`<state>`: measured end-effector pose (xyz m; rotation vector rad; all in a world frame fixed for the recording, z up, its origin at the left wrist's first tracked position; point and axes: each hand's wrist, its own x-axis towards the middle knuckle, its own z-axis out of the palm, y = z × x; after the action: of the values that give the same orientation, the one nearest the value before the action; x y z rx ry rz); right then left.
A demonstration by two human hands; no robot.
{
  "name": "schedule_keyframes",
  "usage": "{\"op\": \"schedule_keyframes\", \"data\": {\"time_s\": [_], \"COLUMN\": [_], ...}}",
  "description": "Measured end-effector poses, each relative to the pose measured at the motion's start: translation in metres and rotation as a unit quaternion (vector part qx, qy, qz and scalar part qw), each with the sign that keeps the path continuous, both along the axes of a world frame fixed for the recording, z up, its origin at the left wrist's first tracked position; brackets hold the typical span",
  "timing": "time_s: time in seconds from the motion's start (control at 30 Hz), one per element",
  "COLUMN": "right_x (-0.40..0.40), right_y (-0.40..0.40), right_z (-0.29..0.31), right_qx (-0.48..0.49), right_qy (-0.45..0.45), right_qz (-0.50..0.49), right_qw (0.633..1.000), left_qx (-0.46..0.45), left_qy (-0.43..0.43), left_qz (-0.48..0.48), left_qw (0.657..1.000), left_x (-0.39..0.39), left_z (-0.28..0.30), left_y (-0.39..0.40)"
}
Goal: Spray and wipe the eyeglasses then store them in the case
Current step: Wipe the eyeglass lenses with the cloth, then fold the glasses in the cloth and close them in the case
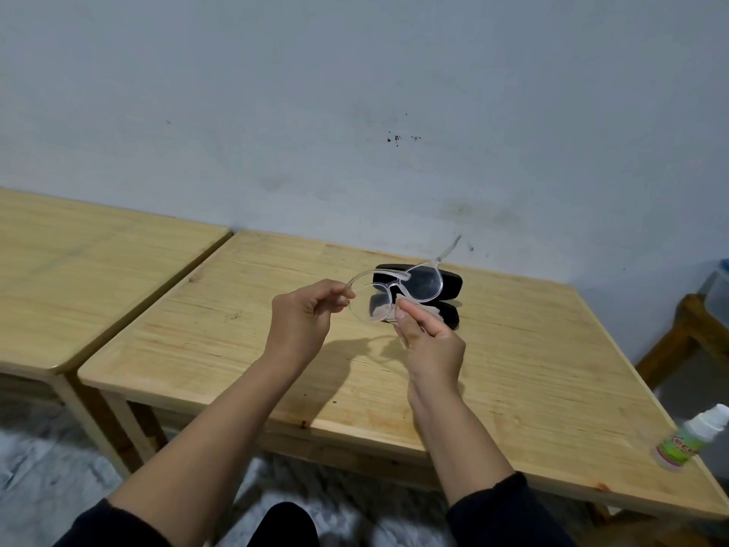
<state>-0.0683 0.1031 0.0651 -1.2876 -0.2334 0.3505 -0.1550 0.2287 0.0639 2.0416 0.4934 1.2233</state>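
Note:
Clear-framed eyeglasses (424, 284) are held up above the wooden table (244, 341), their temples unfolded. My left hand (305, 315) pinches the left end of the frame. My right hand (428, 335) pinches a small pale cloth (384, 311) against the nearer lens, thumb on the front. Behind the glasses a black case (453, 298) lies open on the table, partly hidden by the lenses and my fingers. A small white spray bottle (692, 438) with a green label stands at the table's right front corner.
A second wooden table (79, 270) stands to the left, nearly touching this one. A grey wall runs close behind both. A wooden stool or frame (686, 333) sits at the far right. My dark knee shows at the bottom edge.

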Motion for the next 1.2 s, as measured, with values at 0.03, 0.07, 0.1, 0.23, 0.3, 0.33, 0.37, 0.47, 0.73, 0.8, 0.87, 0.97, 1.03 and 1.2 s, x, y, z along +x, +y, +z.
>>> {"op": "schedule_keyframes", "data": {"time_s": [0.03,0.07,0.1,0.23,0.3,0.33,0.37,0.47,0.73,0.8,0.87,0.97,1.03,1.2], "right_x": [-0.001,-0.003,-0.004,-0.004,-0.005,-0.006,-0.006,-0.009,-0.018,-0.02,-0.021,-0.021,-0.021,-0.02], "right_y": [0.002,0.003,0.004,0.004,0.003,0.003,0.002,0.002,0.01,0.011,0.011,0.011,0.01,0.006], "right_z": [-0.001,-0.001,-0.003,-0.012,-0.018,-0.021,-0.024,-0.028,-0.031,-0.031,-0.031,-0.032,-0.032,-0.029], "right_qx": [0.0,-0.001,-0.003,-0.02,-0.038,-0.048,-0.057,-0.071,-0.076,-0.07,-0.067,-0.06,-0.058,-0.048], "right_qy": [0.004,0.008,0.013,0.032,0.039,0.04,0.04,0.047,0.076,0.077,0.075,0.076,0.076,0.082], "right_qz": [0.005,0.008,0.009,0.011,0.009,0.008,0.009,0.013,0.026,0.03,0.033,0.039,0.042,0.046], "right_qw": [1.0,1.0,1.0,0.999,0.999,0.998,0.998,0.996,0.994,0.994,0.994,0.995,0.995,0.994], "left_qx": [-0.001,-0.001,0.002,0.018,0.045,0.061,0.075,0.097,0.119,0.133,0.133,0.123,0.109,0.09], "left_qy": [0.002,0.004,0.006,0.009,0.021,0.032,0.046,0.083,0.231,0.265,0.277,0.277,0.275,0.263], "left_qz": [0.005,0.012,0.021,0.064,0.09,0.103,0.115,0.145,0.2,0.203,0.204,0.199,0.19,0.182], "left_qw": [1.0,1.0,1.0,0.998,0.995,0.992,0.989,0.981,0.945,0.933,0.929,0.932,0.936,0.943], "left_x": [-0.003,-0.006,-0.01,-0.033,-0.05,-0.059,-0.069,-0.097,-0.137,-0.14,-0.142,-0.142,-0.141,-0.142], "left_z": [0.0,0.001,0.002,0.002,-0.001,-0.004,-0.006,-0.011,-0.033,-0.037,-0.038,-0.04,-0.041,-0.04], "left_y": [0.002,0.005,0.008,0.028,0.044,0.052,0.059,0.077,0.095,0.095,0.093,0.092,0.092,0.089]}}
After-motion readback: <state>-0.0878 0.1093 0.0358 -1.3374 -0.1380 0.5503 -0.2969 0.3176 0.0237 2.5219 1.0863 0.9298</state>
